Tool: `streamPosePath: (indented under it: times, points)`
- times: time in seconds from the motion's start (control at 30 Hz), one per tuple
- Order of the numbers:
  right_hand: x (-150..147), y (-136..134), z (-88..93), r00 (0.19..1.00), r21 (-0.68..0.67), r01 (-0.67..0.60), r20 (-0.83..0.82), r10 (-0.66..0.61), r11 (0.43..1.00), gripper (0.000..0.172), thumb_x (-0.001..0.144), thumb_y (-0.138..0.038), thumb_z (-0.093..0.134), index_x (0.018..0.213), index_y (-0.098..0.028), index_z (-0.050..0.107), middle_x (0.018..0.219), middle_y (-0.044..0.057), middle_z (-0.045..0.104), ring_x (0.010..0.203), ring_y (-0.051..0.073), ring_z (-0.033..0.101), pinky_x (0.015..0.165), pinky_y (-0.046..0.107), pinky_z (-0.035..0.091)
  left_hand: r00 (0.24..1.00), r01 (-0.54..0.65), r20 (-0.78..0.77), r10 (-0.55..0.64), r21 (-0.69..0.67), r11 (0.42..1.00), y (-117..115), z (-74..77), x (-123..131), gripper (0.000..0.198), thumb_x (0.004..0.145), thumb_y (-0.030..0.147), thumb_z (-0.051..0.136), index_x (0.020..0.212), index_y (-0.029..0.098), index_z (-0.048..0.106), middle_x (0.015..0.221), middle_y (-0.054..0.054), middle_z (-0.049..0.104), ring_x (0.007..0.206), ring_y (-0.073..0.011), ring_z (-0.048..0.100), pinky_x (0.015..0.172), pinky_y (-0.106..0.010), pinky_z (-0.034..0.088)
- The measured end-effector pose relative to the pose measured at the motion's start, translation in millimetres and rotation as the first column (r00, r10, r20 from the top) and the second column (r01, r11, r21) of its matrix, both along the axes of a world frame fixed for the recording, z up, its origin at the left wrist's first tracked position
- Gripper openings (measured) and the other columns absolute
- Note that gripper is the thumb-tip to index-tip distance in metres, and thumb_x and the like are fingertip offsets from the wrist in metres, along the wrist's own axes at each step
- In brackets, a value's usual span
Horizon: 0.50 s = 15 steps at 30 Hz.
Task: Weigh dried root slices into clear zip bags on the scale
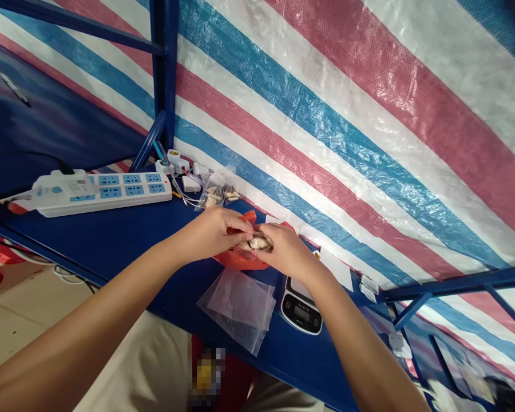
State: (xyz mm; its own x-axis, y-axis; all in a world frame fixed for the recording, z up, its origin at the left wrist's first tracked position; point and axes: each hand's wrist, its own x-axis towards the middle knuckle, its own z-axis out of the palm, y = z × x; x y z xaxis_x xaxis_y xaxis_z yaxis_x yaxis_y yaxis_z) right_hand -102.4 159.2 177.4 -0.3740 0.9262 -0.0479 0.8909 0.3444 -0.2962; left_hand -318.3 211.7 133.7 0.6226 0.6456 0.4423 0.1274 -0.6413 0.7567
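My left hand (218, 230) and my right hand (288, 247) meet over a red plastic bag (245, 262) on the blue table. Between their fingers is a small clear plastic bag (260, 242) with pale pieces inside; what the pieces are I cannot make out. Both hands are closed on it, thumbs and fingertips at its upper edge. Flat clear zip bags (239, 303) lie just in front of the red bag, overlapping one another. A black and white digital scale (301, 313) sits below my right wrist, its upper part covered by the forearm.
A white power strip (131, 191) lies at the left. Chargers (191, 183) and filled clear bags (214, 195) stand near the back edge. White paper (337, 269) lies at the right back. A striped sheet (304, 143) hangs behind; a blue metal post (165, 74) rises at the left.
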Motion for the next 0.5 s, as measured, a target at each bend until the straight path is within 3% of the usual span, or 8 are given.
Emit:
streamPosePath:
  times: [0.1, 0.23, 0.3, 0.43, 0.5]
  points:
    - [3.3, -3.4, 5.3, 1.000, 0.003, -0.002, -0.011, 0.002, 1.000, 0.012, 0.090, -0.029, 0.067, 0.092, -0.023, 0.058, 0.084, 0.000, 0.060, 0.076, 0.017, 0.055, 0.064, 0.028, 0.035, 0.997, -0.056, 0.040, 0.059, -0.070, 0.996, -1.5, 1.0, 3.5, 0.018, 0.092, 0.029, 0.066, 0.092, 0.024, 0.083, 0.091, -0.001, 0.079, 0.079, -0.0143, 0.072, 0.070, -0.023, 0.051]
    - [9.3, -8.8, 18.6, 0.995, -0.021, 0.012, -0.103, -0.015, 1.000, 0.037, 0.088, -0.046, 0.075, 0.116, -0.024, 0.064, 0.110, 0.005, 0.069, 0.093, 0.022, 0.063, 0.073, 0.031, 0.044, 0.993, -0.084, 0.068, 0.092, -0.113, 0.990, -4.0, 6.8, 5.9, 0.018, 0.091, 0.030, 0.067, 0.090, 0.023, 0.083, 0.085, 0.000, 0.080, 0.072, -0.0138, 0.070, 0.065, -0.023, 0.051]
    - [12.8, -9.7, 21.7, 0.985, 0.006, 0.018, -0.174, -0.017, 1.000, 0.042, 0.089, -0.047, 0.074, 0.123, -0.025, 0.066, 0.117, 0.006, 0.070, 0.099, 0.023, 0.065, 0.079, 0.032, 0.046, 0.991, -0.104, 0.076, 0.111, -0.085, 0.991, -4.2, 9.6, 7.7, 0.018, 0.091, 0.030, 0.067, 0.088, 0.023, 0.083, 0.083, 0.000, 0.080, 0.070, -0.0134, 0.069, 0.066, -0.023, 0.052]
    - [18.0, -8.5, 18.3, 0.976, 0.107, 0.045, -0.217, -0.021, 0.993, 0.015, 0.095, -0.034, 0.065, 0.102, -0.022, 0.071, 0.097, 0.002, 0.072, 0.084, 0.018, 0.064, 0.076, 0.030, 0.045, 0.972, -0.173, 0.146, 0.185, -0.092, 0.981, -3.2, 11.7, 13.2, 0.017, 0.088, 0.034, 0.071, 0.089, 0.023, 0.084, 0.087, 0.000, 0.081, 0.080, -0.0164, 0.072, 0.075, -0.026, 0.056]
    - [19.0, -8.0, 16.2, 0.966, 0.133, 0.070, -0.255, -0.034, 0.989, 0.014, 0.097, -0.031, 0.061, 0.093, -0.022, 0.070, 0.090, 0.001, 0.071, 0.077, 0.016, 0.062, 0.072, 0.028, 0.044, 0.955, -0.214, 0.185, 0.232, -0.112, 0.970, -2.9, 11.2, 15.3, 0.018, 0.087, 0.037, 0.072, 0.091, 0.023, 0.084, 0.091, -0.001, 0.082, 0.086, -0.0183, 0.073, 0.084, -0.030, 0.058]
